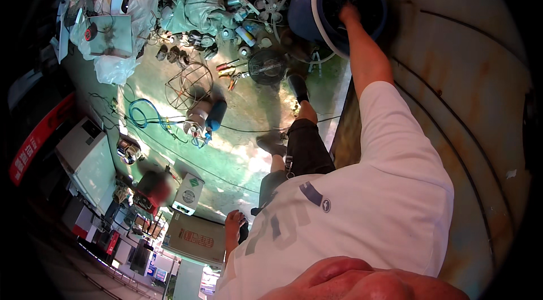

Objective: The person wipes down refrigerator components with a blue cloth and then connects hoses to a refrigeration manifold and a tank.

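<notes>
My right arm stretches forward into a large blue barrel (301, 8) with a pale hose or rim band curved round it. My right hand (350, 14) is inside the mouth, over or in dark contents; its fingers are hidden. On the other side, low beside my white shirt, my left hand (232, 223) is closed around a small black object (244, 232) whose kind I cannot make out. My feet in dark shoes (298, 88) stand on the concrete floor near the barrel. Pliers and other hand tools (231, 69) lie on the floor beside a round black grille-like thing (267, 67).
A rusty metal sheet (452, 90) takes up the right side. Across the floor are a wire cage frame (189, 85), a blue cylinder (216, 115), blue hoses (138, 119) and trailing cables. Boxes (195, 238), a white appliance (87, 161) and piled clutter (195, 11) stand around.
</notes>
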Demonstrator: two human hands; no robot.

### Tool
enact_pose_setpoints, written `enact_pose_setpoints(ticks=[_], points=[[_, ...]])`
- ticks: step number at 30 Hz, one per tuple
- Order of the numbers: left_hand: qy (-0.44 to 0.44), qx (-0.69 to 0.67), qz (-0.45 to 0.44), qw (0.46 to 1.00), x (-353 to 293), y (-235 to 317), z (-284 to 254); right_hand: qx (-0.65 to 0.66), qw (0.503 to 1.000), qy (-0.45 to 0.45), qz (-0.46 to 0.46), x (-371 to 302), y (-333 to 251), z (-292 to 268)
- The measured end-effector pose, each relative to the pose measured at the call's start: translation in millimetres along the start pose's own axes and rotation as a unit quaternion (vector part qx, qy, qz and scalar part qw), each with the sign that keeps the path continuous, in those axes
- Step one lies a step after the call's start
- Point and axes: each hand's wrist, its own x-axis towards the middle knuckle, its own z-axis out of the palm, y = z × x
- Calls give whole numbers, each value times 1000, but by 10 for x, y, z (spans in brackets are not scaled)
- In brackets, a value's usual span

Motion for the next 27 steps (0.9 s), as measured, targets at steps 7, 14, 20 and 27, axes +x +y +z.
enact_pose_setpoints(ticks=[7,14,20,27], points=[[-8,20,13,1000,-134,-19,269,4,1000,14,14,-161,-49,-197],[-19,29,14,999,-104,-65,240,26,998,53,15,0,93,-75],[-13,25,12,1000,-112,-251,301,7,999,35,7,-114,10,-78],[-29,12,30,999,108,-219,129,119,987,84,-70,-150,252,-190]])
